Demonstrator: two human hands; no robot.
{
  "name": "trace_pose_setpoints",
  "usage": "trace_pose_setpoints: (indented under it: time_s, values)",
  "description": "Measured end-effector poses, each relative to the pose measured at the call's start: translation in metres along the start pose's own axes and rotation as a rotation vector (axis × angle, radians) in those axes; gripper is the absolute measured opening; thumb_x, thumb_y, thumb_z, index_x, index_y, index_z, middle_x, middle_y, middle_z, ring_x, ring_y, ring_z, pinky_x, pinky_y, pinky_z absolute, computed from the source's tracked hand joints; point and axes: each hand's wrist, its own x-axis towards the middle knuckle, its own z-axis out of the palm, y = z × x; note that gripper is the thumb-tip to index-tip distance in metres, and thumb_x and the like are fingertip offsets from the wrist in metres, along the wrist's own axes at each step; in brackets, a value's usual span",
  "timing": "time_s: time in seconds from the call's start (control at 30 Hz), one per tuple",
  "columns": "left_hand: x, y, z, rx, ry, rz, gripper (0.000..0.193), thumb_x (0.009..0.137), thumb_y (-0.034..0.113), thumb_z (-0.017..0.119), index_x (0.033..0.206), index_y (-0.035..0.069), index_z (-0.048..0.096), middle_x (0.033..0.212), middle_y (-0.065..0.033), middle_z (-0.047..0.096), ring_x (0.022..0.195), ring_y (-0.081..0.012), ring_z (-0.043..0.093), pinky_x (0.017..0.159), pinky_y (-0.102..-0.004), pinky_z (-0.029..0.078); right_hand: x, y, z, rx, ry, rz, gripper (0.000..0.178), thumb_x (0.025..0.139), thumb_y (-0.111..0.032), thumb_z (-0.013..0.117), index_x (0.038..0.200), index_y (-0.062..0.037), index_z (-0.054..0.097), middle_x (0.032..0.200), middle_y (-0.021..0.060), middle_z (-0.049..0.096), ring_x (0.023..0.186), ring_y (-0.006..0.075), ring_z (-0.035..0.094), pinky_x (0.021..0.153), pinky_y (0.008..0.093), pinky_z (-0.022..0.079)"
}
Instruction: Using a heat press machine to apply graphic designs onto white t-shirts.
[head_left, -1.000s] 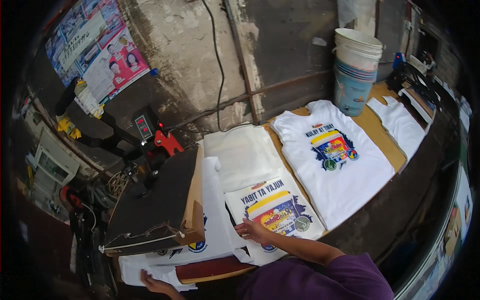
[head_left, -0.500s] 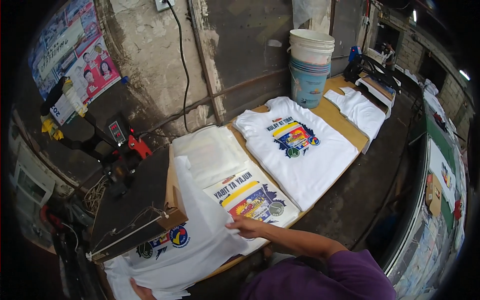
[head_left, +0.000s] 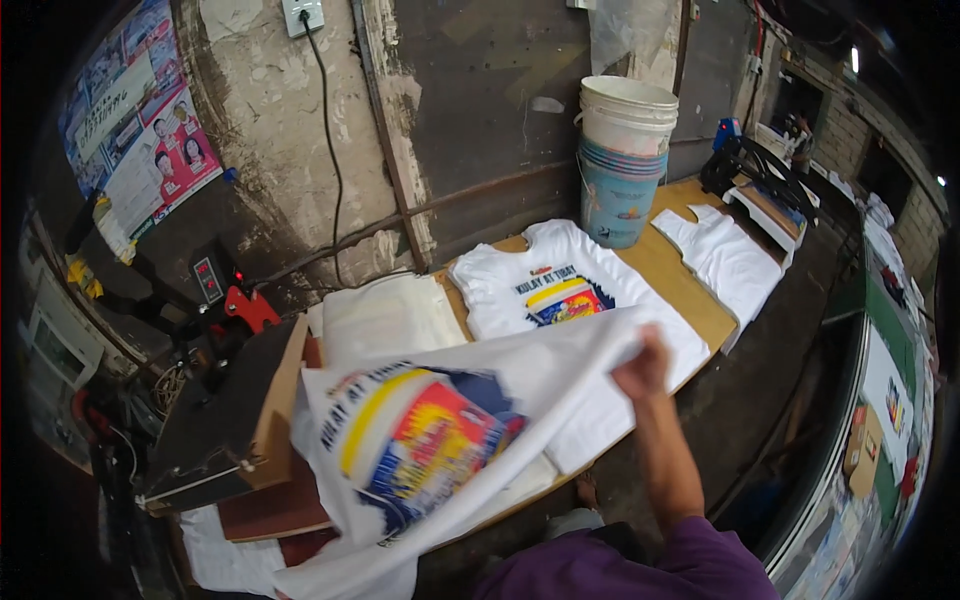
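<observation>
A white T-shirt (head_left: 575, 375) with a large colourful print is stretched in the air over the table. My right hand (head_left: 645, 368) grips its raised edge with closed fingers, slightly blurred. The shirt's lower left part hangs by the heat press (head_left: 215, 420), whose black upper plate is lifted off the reddish-brown lower plate (head_left: 262, 500). My left hand does not show; the shirt's near corner runs to the lower edge of the picture. Behind the raised shirt, a flat printed T-shirt (head_left: 490, 280) lies partly covered. A pile of whitish sheets (head_left: 390, 318) sits beside the press.
Nested buckets (head_left: 625, 170) stand at the table's back edge. Farther right are another white T-shirt (head_left: 725, 255) and a second press (head_left: 755, 175). A long green-topped table (head_left: 855, 300) with shirts and a cardboard box (head_left: 865, 450) runs along the right.
My right hand has moved right and up, pulling the T-shirt out from under the press's upper plate and across the table. Its print now shows. My left hand has gone from sight.
</observation>
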Motion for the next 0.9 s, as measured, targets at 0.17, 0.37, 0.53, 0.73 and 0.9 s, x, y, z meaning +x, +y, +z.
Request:
trace_pose_setpoints:
  time_s: [0.17, 0.37, 0.53, 0.73, 0.9]
  values:
    - [-0.067, -0.028, 0.201, 0.277, -0.022, 0.235, 0.069, 0.088, 0.029, 0.057, 0.145, -0.002, 0.033, 0.148, -0.0183, 0.036, 0.132, -0.0261, 0.04, 0.11, -0.0399, 0.031, 0.039, -0.168, -0.022, -0.374, -0.107, -0.439, 0.037, 0.079, -0.004, 0.071, 0.108, -0.0066, 0.047, 0.087, 0.0085, 0.064, 0.075, 0.0172, 0.067, 0.068, 0.0298, 0.059]
    - [-0.026, -0.031, 0.423, 0.378, -0.095, 0.254, 0.02, 0.093, 0.007, 0.059, 0.112, -0.001, 0.058, 0.104, -0.0112, 0.064, 0.093, -0.0153, 0.061, 0.085, -0.0282, 0.05, 0.132, -0.29, -0.061, -0.797, 0.231, -0.571, 0.029, 0.083, -0.009, 0.073, 0.109, 0.001, 0.065, 0.102, 0.0066, 0.065, 0.088, 0.0136, 0.063, 0.079, 0.0254, 0.051]
    - [0.035, -0.096, 0.541, 0.199, -0.393, 0.064, 0.049, 0.086, -0.002, 0.064, 0.132, -0.006, 0.05, 0.126, -0.0164, 0.058, 0.108, -0.019, 0.06, 0.096, -0.0297, 0.047, 0.241, -0.311, -0.1, -0.851, -0.161, -0.305, 0.045, 0.081, -0.003, 0.071, 0.123, 0.0042, 0.06, 0.11, 0.0129, 0.064, 0.094, 0.0148, 0.062, 0.081, 0.0264, 0.051]
    - [0.072, -0.165, 0.615, 0.314, -0.184, -0.428, 0.054, 0.085, -0.008, 0.061, 0.135, -0.01, 0.042, 0.118, -0.0185, 0.06, 0.097, -0.022, 0.064, 0.083, -0.0301, 0.053, 0.333, -0.294, -0.157, -0.935, 0.046, 0.195, 0.051, 0.08, 0.001, 0.069, 0.128, 0.0058, 0.056, 0.115, 0.016, 0.063, 0.095, 0.0177, 0.063, 0.082, 0.0265, 0.052]
    - [0.046, -0.13, 0.631, 0.158, -0.28, -0.185, 0.053, 0.085, -0.006, 0.059, 0.136, -0.008, 0.043, 0.121, -0.0196, 0.059, 0.1, -0.0237, 0.064, 0.088, -0.0319, 0.053, 0.329, -0.344, -0.16, -0.724, -0.067, -0.013, 0.053, 0.081, 0.001, 0.067, 0.132, 0.0073, 0.051, 0.119, 0.0189, 0.06, 0.098, 0.0194, 0.062, 0.085, 0.0289, 0.051]
